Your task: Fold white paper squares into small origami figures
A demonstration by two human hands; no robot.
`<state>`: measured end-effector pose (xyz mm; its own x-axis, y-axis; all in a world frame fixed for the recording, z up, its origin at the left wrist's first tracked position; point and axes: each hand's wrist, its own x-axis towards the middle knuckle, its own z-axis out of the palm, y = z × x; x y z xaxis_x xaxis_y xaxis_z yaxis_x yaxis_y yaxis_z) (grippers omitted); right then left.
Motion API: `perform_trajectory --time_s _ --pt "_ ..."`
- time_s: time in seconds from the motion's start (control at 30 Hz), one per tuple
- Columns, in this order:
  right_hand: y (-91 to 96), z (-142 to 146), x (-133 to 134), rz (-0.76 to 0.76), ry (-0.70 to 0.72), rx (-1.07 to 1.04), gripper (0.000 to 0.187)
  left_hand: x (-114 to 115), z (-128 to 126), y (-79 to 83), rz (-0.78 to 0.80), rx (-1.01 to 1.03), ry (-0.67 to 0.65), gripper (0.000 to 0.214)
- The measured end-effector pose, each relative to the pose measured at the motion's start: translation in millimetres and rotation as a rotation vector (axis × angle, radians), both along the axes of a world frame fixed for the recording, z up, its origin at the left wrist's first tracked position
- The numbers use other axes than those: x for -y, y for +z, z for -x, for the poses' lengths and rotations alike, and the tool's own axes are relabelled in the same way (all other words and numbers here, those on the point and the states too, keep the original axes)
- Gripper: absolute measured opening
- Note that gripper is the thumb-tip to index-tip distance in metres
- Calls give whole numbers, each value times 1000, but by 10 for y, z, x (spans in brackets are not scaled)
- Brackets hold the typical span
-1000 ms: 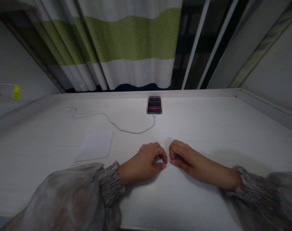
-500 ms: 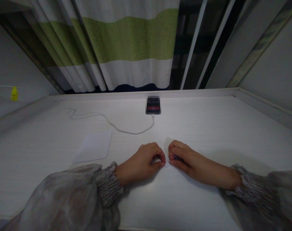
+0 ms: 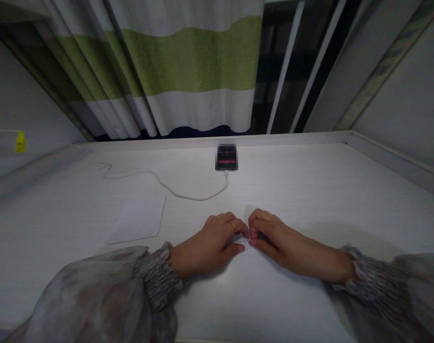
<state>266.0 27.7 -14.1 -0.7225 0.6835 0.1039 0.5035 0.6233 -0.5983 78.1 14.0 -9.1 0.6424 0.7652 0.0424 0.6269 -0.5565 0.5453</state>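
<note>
Lower centre of frame: right hand (image 3: pixel 279 238), thumb and forefinger pinched on a small white piece (image 3: pixel 242 241), probably paper, close over the tabletop (image 3: pixel 274 305). Left hand (image 3: pixel 209 247) meets it, thumb and forefinger tips parted; grip there cannot be told. Step, as judged: fine two-handed fingertip work; next move calls for light, steady pressure. Left of centre, flat white sheet (image 3: pixel 138 219). Beyond, cable (image 3: pixel 198 199) running to dark device (image 3: pixel 227 158).
</note>
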Motion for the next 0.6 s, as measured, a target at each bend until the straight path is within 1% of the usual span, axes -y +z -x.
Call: perform_trajectory --time_s 0.13,0.2,0.33,0.5,0.6 --pt "-15 1 -11 18 -11 -25 10 15 21 1 -159 -68 -148 16" --pt "-26 -4 -35 50 11 -54 12 26 22 -5 -236 -117 -179 19" --pt "-23 -37 -93 131 59 -118 16 41 18 -30 -303 -158 -184 21" --pt "25 -86 -104 182 70 -97 8 41 16 -63 -331 -138 -172 21" --pt "28 -84 -87 184 87 -92 7 42 15 -64 -334 -141 -169 21"
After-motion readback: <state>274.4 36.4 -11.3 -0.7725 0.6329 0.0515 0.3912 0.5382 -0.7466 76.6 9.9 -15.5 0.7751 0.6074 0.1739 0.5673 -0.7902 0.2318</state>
